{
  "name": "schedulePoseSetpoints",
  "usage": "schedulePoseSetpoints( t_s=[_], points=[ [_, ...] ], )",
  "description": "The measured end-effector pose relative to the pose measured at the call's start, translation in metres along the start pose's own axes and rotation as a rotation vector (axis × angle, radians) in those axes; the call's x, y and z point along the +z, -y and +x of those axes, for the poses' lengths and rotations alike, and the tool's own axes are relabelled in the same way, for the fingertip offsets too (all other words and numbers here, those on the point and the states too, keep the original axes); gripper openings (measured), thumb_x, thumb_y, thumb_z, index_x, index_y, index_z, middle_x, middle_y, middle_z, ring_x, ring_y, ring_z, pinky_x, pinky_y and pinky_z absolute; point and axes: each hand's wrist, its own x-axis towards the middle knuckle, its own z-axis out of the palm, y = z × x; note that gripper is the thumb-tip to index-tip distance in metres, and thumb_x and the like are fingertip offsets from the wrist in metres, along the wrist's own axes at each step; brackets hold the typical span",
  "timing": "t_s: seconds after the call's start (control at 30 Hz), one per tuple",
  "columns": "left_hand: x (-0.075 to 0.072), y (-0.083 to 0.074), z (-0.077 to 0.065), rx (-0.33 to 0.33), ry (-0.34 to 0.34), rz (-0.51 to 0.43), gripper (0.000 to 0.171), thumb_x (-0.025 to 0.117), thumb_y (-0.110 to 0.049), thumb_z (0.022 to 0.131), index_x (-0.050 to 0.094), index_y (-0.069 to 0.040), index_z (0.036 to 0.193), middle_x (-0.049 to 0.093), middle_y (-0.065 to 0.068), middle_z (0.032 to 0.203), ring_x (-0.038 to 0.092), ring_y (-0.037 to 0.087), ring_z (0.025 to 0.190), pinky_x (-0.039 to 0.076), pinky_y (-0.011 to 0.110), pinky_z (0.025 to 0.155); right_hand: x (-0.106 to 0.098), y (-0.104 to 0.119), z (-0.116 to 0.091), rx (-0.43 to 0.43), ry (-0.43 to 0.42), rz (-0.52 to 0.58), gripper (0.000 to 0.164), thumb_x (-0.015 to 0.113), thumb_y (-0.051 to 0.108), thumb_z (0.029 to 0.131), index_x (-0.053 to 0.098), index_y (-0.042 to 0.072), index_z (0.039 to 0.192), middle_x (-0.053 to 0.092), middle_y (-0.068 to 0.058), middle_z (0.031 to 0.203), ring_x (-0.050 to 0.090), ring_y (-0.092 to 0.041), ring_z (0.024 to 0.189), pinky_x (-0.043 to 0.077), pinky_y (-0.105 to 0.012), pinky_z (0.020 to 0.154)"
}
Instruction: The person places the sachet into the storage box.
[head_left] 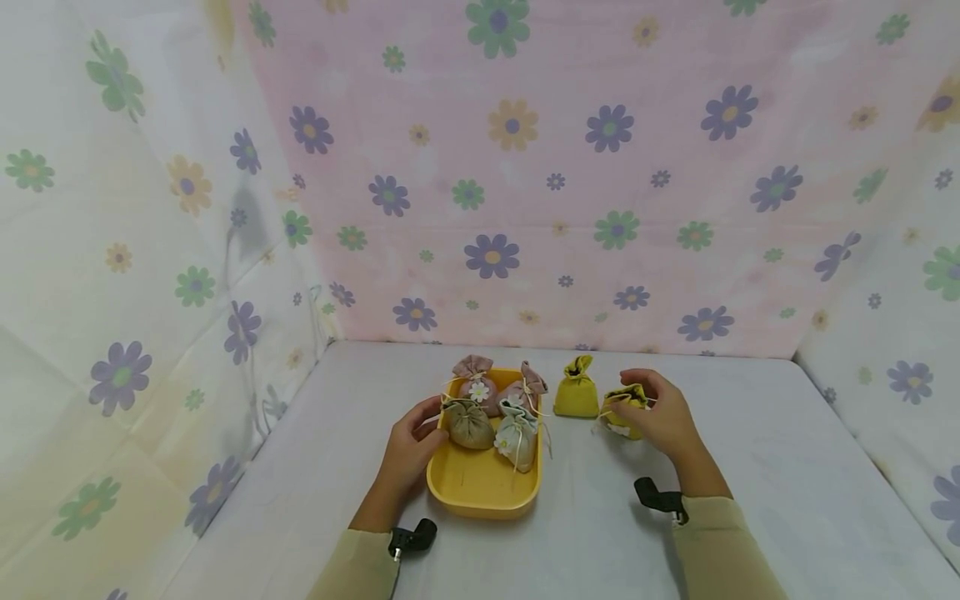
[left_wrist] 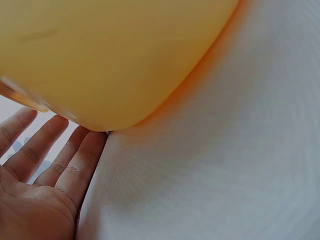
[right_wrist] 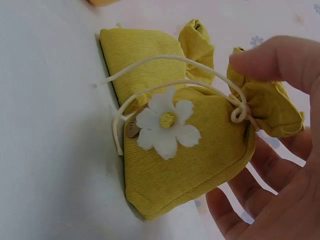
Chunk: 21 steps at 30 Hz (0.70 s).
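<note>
In the head view, my left hand (head_left: 410, 443) rests against the left side of a yellow tray (head_left: 480, 498). The left wrist view shows its fingers (left_wrist: 37, 150) fairly straight, touching the tray's outer wall. My right hand (head_left: 663, 417) holds a yellow drawstring pouch (right_wrist: 195, 142) by its gathered neck, thumb on one side and fingers behind. This pouch carries a white fabric flower (right_wrist: 167, 121) and a pale cord, and its base is at the tabletop, slightly tilted. Just left of it stands a second yellow pouch (head_left: 576, 398), upright.
Inside the tray sit two pinkish pouches, one at back left (head_left: 478, 392) and one at back right (head_left: 523, 387), an olive-brown pouch (head_left: 471, 427) and a pale grey-green pouch (head_left: 516, 437). A white-covered table (head_left: 600, 533) lies below, with a flowered cloth (head_left: 555, 208) behind and at the sides.
</note>
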Motion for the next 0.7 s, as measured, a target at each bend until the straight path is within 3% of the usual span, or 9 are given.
schedulePoseSetpoints(
  t_s=[0.13,0.27,0.57,0.7],
  points=[
    [0.000,0.000,0.000,-0.001,0.000,-0.004,0.055,0.069,-0.009,0.091,0.058,-0.022,0.143,0.060,0.005,0.144,0.064,0.027,0.127,0.055,0.032,0.104,0.001,-0.001,0.000,0.014,-0.019,-0.030,0.050,0.073,0.030,0.093,0.058,0.011,0.137,0.062,-0.015,0.135,0.057,-0.031,0.123,0.052,-0.044,0.102],
    [0.000,-0.001,0.000,-0.003,-0.003,0.001,0.055,0.068,-0.009,0.091,0.058,-0.023,0.143,0.060,0.004,0.144,0.064,0.027,0.127,0.055,0.033,0.104,0.002,0.000,0.000,0.056,-0.046,-0.048,0.048,0.068,0.034,0.096,0.058,0.011,0.137,0.063,-0.014,0.134,0.059,-0.029,0.118,0.055,-0.035,0.094],
    [0.000,-0.001,0.000,-0.009,-0.001,0.002,0.055,0.068,-0.011,0.091,0.058,-0.022,0.144,0.060,0.004,0.144,0.064,0.027,0.128,0.055,0.034,0.104,0.001,0.009,-0.001,0.140,-0.146,-0.040,0.049,0.064,0.038,0.098,0.060,0.010,0.138,0.059,-0.016,0.140,0.056,-0.034,0.128,0.055,-0.047,0.102],
    [0.001,-0.001,0.000,-0.014,-0.005,0.009,0.055,0.068,-0.011,0.091,0.057,-0.023,0.144,0.060,0.004,0.144,0.064,0.026,0.128,0.056,0.034,0.104,0.001,0.011,-0.002,0.157,-0.194,-0.028,0.051,0.065,0.039,0.099,0.060,0.011,0.141,0.060,-0.016,0.142,0.058,-0.033,0.129,0.056,-0.046,0.105]
  ],
)
